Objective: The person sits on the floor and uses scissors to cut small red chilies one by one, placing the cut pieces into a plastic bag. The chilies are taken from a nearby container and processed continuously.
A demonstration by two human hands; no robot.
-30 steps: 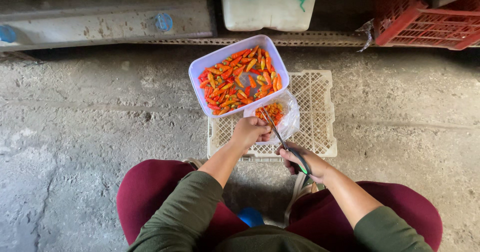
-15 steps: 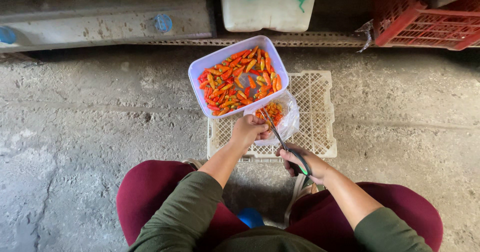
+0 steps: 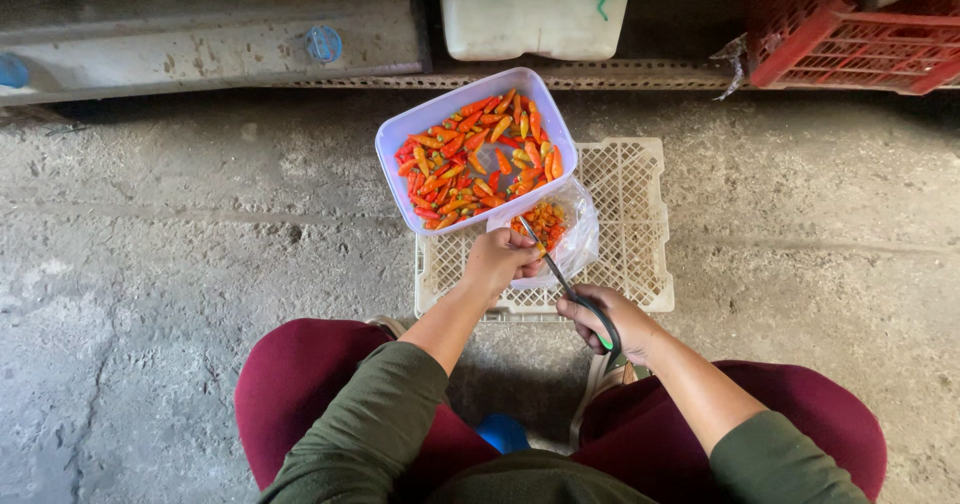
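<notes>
I see rough, matt grey concrete for the floor (image 3: 200, 264), pitted and cracked. The pale tub (image 3: 400, 144) looks like smooth, slightly glossy plastic, and the chillies (image 3: 470, 154) in it have shiny, waxy skins. Beside it, the clear bag (image 3: 582, 234) is thin, crinkled plastic film with glints on it. Under both, the cream crate (image 3: 630, 204) is matt plastic lattice, scuffed and grimy. The scissors (image 3: 560, 274) show dull metal blades and dark plastic handles with a green inlay. My sleeves (image 3: 370, 424) are soft, matt olive cloth. The red crate (image 3: 850, 44) is hard plastic mesh.
</notes>
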